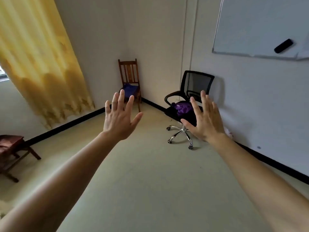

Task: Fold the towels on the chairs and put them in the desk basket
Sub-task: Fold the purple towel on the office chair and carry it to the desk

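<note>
1. Blue cloth first: in the head view the blue towel [129,90] lies bunched on the seat of the wooden chair [129,71], which stands in the far corner of the room with its back close to the wall.
2. The purple towel [182,107] lies crumpled on the seat of the black office chair [198,82], to the right of the corner and close to the right-hand wall. Your right hand hides part of that seat from the camera.
3. Your left hand [119,120] is raised in front of you, its back towards the camera. The fingers are straight and spread, and it holds nothing.
4. Your right hand [206,122] is raised the same way, fingers straight and fanned, and it too holds nothing.
5. Both your bare forearms reach forward above the pale floor [150,181]. The hands are apart from each other and touch neither chair.
6. A yellow curtain [38,56] hangs on your left. A whiteboard [254,24] is fixed to the right wall with a black eraser [283,46] on it, and a dark wooden seat [10,144] stands at the left edge.
</note>
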The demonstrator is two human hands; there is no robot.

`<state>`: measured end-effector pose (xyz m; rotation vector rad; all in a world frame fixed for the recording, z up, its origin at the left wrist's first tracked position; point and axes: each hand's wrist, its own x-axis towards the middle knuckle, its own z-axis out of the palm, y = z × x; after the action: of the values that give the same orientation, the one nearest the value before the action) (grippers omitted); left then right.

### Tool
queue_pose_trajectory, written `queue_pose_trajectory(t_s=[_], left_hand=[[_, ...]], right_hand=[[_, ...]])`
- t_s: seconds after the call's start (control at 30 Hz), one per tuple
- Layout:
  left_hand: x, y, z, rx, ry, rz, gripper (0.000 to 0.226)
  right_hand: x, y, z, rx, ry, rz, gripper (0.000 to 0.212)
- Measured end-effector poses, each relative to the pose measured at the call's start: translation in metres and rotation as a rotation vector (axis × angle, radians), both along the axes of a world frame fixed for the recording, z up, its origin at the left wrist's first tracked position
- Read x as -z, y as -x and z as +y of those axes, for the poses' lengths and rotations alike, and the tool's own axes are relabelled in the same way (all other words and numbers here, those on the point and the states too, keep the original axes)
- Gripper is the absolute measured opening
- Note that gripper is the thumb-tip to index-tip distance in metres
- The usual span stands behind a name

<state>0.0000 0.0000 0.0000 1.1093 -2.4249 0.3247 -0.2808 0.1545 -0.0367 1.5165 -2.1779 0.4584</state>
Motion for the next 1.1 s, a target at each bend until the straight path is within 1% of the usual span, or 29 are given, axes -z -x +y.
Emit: queue_pose_trajectory(t_s=[0.07, 0.2, 0.37, 0.53, 0.63, 0.73, 0.83, 0.93, 1.03, 1.1], left_hand=[[0.012, 0.035, -0.023, 0.001, -0.025, -0.038, 0.077], [0.035, 0.117, -0.076, 0.019, -0.036, -0.109, 0.078], [0.033, 0.219, -0.151, 0.015, -0.086, -0.126, 0.078], [0.035, 0.274, -0.216, 0.010, -0.118, -0.122, 0.077], [0.051, 0.301, -0.260, 0.003, -0.166, -0.125, 0.075], [0.080, 0.335, -0.323, 0.038, -0.213, -0.151, 0.074], [0.115, 0.376, -0.396, 0.089, -0.304, -0.165, 0.073], [0.146, 0.419, -0.463, 0.095, -0.419, -0.193, 0.073], [0.164, 0.465, -0.519, 0.117, -0.548, -0.244, 0.075], [0.169, 0.501, -0.550, 0.153, -0.614, -0.287, 0.074]], right_hand=[[0.014, 0.031, -0.019, 0.039, -0.023, -0.031, 0.093], [0.045, 0.105, -0.076, 0.063, -0.072, -0.025, 0.092], [0.038, 0.204, -0.162, 0.069, -0.152, -0.058, 0.094], [0.034, 0.263, -0.236, 0.067, -0.195, -0.071, 0.094], [0.046, 0.292, -0.282, 0.046, -0.242, -0.066, 0.094], [0.077, 0.326, -0.340, 0.044, -0.338, -0.088, 0.093], [0.112, 0.366, -0.400, 0.059, -0.448, -0.121, 0.092], [0.136, 0.404, -0.447, 0.120, -0.579, -0.141, 0.089], [0.146, 0.438, -0.481, 0.188, -0.641, -0.172, 0.087], [0.148, 0.462, -0.501, 0.231, -0.645, -0.214, 0.085]])
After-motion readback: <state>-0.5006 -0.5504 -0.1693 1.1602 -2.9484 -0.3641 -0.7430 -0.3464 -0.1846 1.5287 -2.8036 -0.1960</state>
